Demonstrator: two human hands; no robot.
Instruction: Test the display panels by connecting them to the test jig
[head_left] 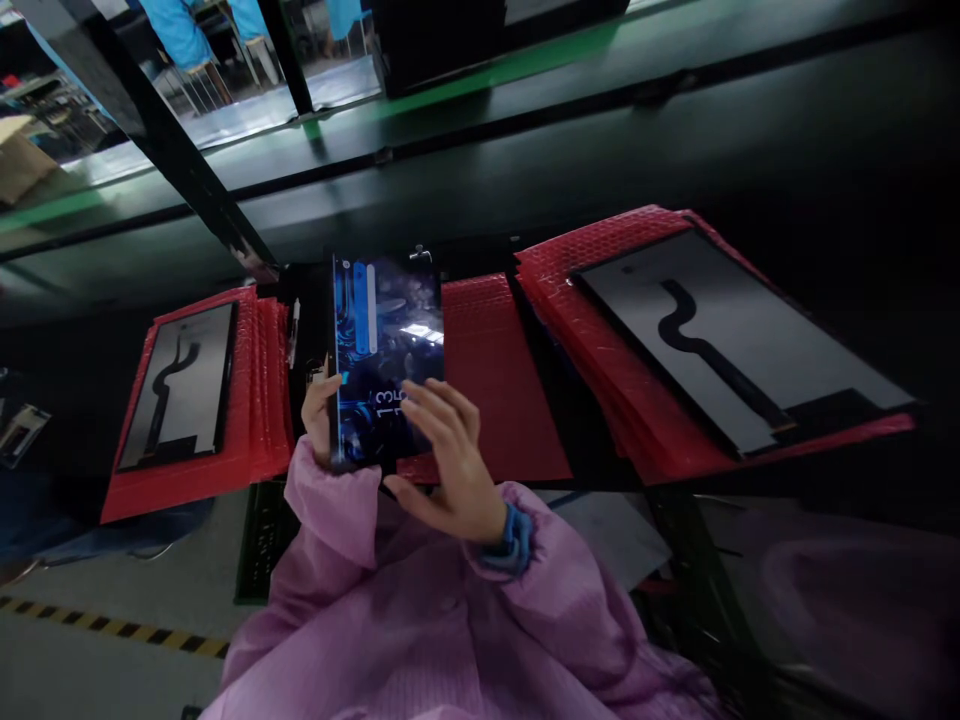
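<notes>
A lit display panel [384, 340] with a blue picture on its screen stands upright in front of me. My left hand [321, 418] grips its lower left edge, thumb on the front. My right hand [448, 462] rests with spread fingers on the lower right part of the screen. Both arms wear pink sleeves, and a blue cuff shows at the right wrist.
A stack of red bubble-wrap sheets [259, 400] at the left carries a dark panel [180, 385]. A bigger stack [600, 330] at the right carries another panel [739, 350]. One red sheet [491, 380] lies behind the lit panel. A dark conveyor [600, 120] runs beyond.
</notes>
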